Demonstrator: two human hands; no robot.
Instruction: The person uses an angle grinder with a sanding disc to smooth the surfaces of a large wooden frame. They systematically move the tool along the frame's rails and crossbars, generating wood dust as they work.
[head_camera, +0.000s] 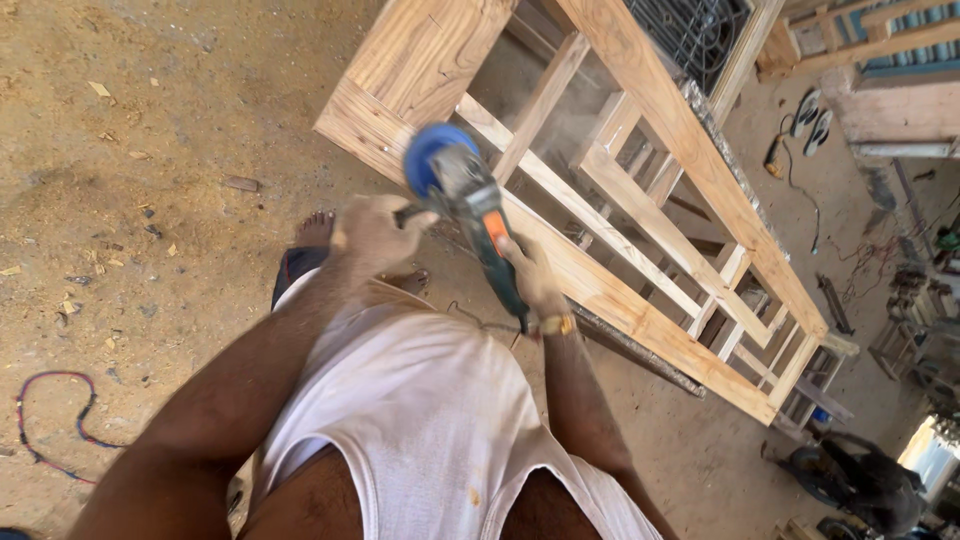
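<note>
Firmly, left hand (372, 236) and right hand (532, 277) clamp the angle grinder (468, 205) against the wooden frame (640, 310)

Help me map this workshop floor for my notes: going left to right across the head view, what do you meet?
Coiled cable on the dirt → left hand on the side grip → blue-disc angle grinder → right hand on its body → wooden frame → pair of sandals.

Wooden frame (640, 230) cut off above.
</note>
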